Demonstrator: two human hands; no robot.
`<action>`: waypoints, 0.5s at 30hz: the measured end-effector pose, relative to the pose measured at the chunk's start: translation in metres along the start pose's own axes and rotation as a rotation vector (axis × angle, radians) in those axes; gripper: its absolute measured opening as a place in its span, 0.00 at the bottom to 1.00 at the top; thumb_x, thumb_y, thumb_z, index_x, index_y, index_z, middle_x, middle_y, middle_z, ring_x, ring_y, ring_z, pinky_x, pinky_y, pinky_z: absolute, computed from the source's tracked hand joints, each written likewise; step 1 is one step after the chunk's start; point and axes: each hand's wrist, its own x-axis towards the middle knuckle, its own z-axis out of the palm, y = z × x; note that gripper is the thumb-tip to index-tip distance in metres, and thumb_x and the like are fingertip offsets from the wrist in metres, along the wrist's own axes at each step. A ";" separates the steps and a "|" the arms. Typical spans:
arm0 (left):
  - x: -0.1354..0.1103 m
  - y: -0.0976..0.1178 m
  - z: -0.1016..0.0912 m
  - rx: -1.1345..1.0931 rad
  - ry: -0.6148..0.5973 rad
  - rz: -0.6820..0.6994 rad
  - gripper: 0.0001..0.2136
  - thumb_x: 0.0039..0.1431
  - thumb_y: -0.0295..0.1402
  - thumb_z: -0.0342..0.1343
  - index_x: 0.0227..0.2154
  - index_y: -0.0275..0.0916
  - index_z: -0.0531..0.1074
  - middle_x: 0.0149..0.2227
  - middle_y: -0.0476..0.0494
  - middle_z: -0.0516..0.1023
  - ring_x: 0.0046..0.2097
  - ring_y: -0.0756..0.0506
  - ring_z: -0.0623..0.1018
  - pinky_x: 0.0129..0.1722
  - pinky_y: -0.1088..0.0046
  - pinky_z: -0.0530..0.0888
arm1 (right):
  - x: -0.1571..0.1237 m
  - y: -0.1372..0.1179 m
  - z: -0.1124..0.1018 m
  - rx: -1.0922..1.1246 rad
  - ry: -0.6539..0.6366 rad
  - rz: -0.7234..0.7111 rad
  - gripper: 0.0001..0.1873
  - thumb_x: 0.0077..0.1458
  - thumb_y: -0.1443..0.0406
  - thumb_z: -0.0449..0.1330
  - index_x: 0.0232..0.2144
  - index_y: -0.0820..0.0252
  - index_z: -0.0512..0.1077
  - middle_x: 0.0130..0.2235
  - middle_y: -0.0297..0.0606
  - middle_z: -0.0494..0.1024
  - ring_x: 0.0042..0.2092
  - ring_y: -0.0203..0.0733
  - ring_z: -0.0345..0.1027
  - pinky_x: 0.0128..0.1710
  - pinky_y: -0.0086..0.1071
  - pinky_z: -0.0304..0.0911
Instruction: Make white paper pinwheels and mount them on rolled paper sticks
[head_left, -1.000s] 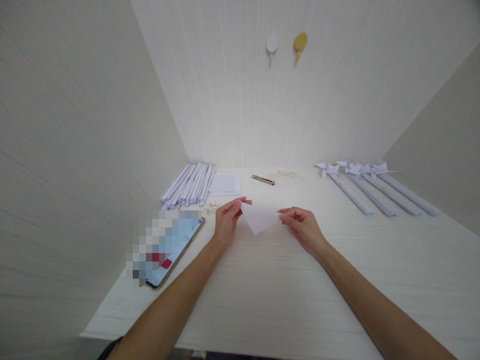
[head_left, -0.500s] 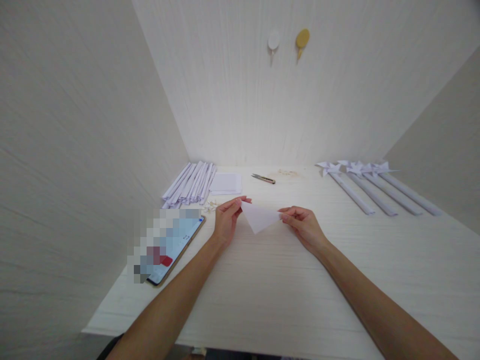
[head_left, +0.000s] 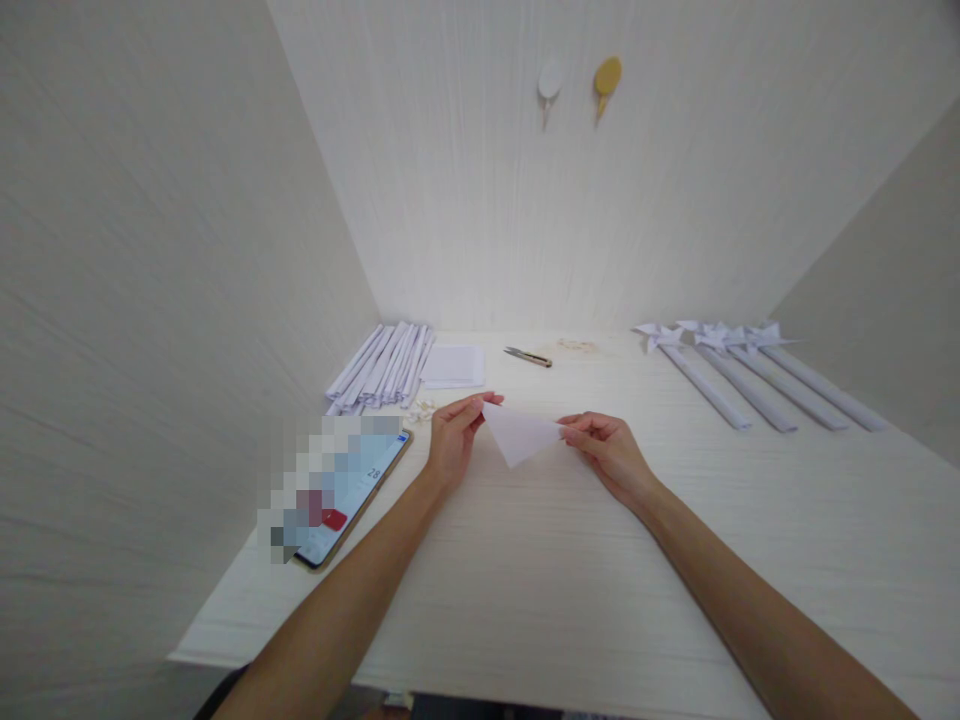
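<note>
A white piece of paper (head_left: 517,432), folded into a triangle, is stretched between my hands with its point toward me. My left hand (head_left: 454,435) pinches its left corner between thumb and fingers. At the right corner, my right hand (head_left: 602,447) grips the paper the same way. Beyond my left hand lies a small stack of white paper squares (head_left: 452,366). Small pale bits (head_left: 421,411), too small to make out, lie close to the left hand's wrist side.
Rolled paper sticks (head_left: 384,367) are piled back left, near a phone (head_left: 352,500) partly blurred out. Thread snips (head_left: 528,356) and rubber bands (head_left: 575,345) lie at the back. Several paper pinwheels on sticks (head_left: 709,390) lie right. Two hooks (head_left: 607,78) hang on the wall.
Both hands keep the same hold on the folded paper, which has hardly moved. The number on the phone screen has gone from 27 to 28.
</note>
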 end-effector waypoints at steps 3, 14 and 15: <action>0.000 0.000 0.000 0.006 -0.008 0.005 0.07 0.39 0.34 0.61 0.22 0.35 0.77 0.28 0.43 0.78 0.32 0.49 0.74 0.38 0.71 0.67 | 0.000 -0.001 0.000 -0.006 -0.003 0.006 0.07 0.28 0.64 0.68 0.13 0.58 0.73 0.28 0.34 0.76 0.28 0.32 0.65 0.31 0.28 0.58; -0.001 -0.003 0.002 0.025 -0.012 0.018 0.09 0.41 0.35 0.60 0.23 0.35 0.77 0.28 0.42 0.79 0.34 0.47 0.75 0.40 0.69 0.68 | -0.001 -0.003 0.002 0.006 0.026 0.001 0.09 0.27 0.63 0.68 0.12 0.59 0.72 0.27 0.34 0.76 0.28 0.32 0.64 0.31 0.29 0.57; -0.001 -0.003 0.002 0.037 -0.015 0.019 0.09 0.41 0.35 0.60 0.24 0.35 0.77 0.29 0.42 0.79 0.34 0.47 0.76 0.40 0.69 0.68 | -0.001 -0.003 0.002 0.007 0.029 -0.007 0.09 0.27 0.63 0.68 0.12 0.59 0.72 0.27 0.34 0.76 0.28 0.32 0.64 0.31 0.30 0.57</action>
